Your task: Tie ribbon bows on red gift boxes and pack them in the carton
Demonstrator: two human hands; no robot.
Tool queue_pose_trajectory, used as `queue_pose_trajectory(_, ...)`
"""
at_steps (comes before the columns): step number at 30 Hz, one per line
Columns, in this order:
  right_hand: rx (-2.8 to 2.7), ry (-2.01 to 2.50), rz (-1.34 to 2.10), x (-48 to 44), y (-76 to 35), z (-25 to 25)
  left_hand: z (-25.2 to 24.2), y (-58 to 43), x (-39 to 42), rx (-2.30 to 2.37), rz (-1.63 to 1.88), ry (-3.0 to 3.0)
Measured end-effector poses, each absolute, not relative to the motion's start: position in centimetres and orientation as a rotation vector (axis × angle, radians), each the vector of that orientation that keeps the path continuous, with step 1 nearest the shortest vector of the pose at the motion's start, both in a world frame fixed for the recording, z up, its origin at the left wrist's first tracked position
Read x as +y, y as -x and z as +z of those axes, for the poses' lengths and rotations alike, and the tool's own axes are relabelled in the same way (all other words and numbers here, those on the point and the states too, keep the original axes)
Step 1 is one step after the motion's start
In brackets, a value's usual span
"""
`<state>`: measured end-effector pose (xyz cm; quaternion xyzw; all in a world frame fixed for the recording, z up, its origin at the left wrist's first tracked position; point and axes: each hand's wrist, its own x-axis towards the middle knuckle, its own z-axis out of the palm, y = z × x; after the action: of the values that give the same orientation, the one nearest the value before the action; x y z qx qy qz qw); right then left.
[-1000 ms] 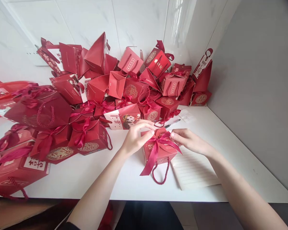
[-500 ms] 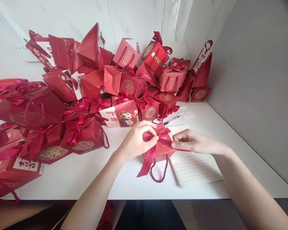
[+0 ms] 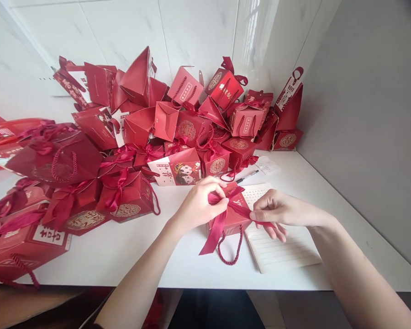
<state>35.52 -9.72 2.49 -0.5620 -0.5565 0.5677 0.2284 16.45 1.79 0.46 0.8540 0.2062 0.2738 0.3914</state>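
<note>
White table point(image 3: 123, 256), tiled wall; left hand point(image 3: 198, 205) and right hand point(image 3: 277, 211) pinching ribbon point(image 3: 222, 214) ends, drawn apart over small red box point(image 3: 231, 219).

Left hand point(image 3: 199, 204) covers left half of gift box point(image 3: 233, 218); we cannot read its front print. Ribbon point(image 3: 222, 214) knot hidden under fingertips. Right hand point(image 3: 277, 211) hides part of notebook point(image 3: 284, 249); writing on page too small. Pen point(image 3: 245, 176) partly under boxes. Red boxes at left point(image 3: 7, 246) cut by frame edge. Tabletop point(image 3: 123, 256) near edge cut off at both sides.
</note>
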Motion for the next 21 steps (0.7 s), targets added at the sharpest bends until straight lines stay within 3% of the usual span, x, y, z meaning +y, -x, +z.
queue_pose_trajectory(21,-1.556,1.364,1.617,-9.5,-36.0,1.4,0.2,-16.5,2.0,0.463,0.663,-2.178)
